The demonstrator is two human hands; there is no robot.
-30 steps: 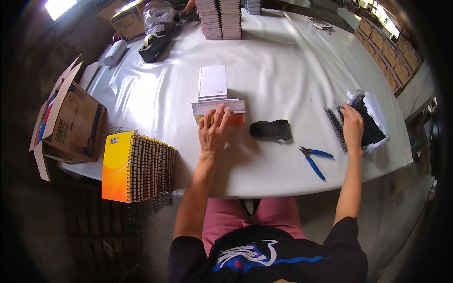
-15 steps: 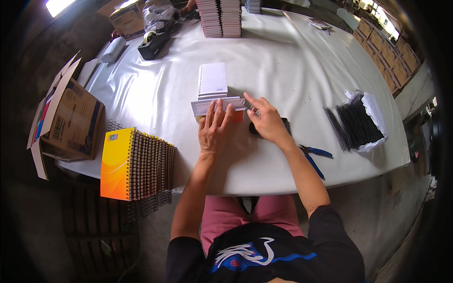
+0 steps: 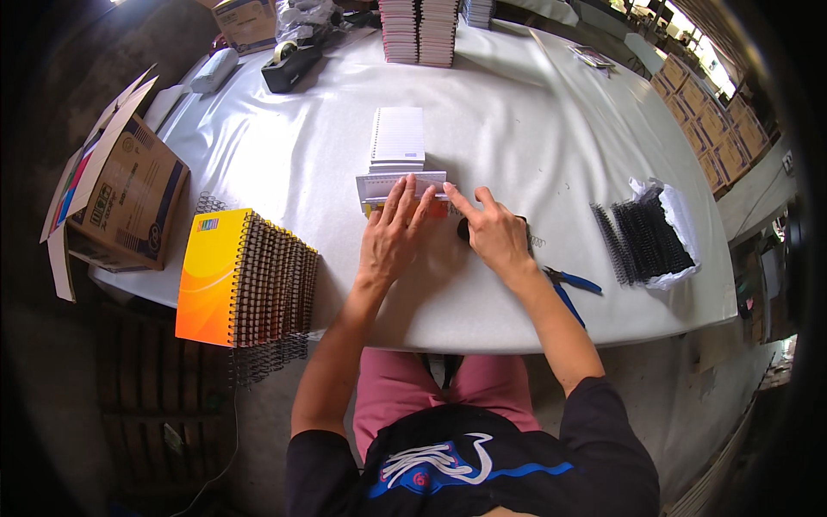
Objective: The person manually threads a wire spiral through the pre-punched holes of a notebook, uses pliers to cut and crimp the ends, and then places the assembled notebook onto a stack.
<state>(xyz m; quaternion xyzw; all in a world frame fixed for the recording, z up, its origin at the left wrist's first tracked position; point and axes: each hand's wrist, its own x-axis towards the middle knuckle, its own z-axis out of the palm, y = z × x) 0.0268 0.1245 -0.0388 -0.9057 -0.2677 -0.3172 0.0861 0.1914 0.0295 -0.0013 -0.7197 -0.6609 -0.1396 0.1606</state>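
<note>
My left hand (image 3: 389, 233) lies with fingers stretched over the near edge of a small notebook (image 3: 376, 184), its pages white and a yellow-orange cover showing below. At the notebook's right end, my right hand (image 3: 495, 228) has its index finger extended toward the corner; the other fingers are partly bent and the thumb is hidden. A bit of dark spiral coil (image 3: 456, 209) shows beneath that finger. Just beyond stands a pile of lined white pages (image 3: 398, 133) with punched holes along the left side. Partly behind my right hand sits a dark object (image 3: 463, 229) I cannot make out.
Blue-handled pliers (image 3: 572, 283) lie right of my right forearm. Black spiral coils (image 3: 648, 241) fill a white wrapper farther right. Coil-bound yellow-orange notebooks (image 3: 211, 280) are stacked at left, beside an open cardboard box (image 3: 129, 194). A tape dispenser (image 3: 291, 69) and notebook stacks (image 3: 418, 34) stand at the back.
My right index finger has come down closer to the notebook's right corner. My left hand stays on the notebook's near edge. The whole view has shifted slightly.
</note>
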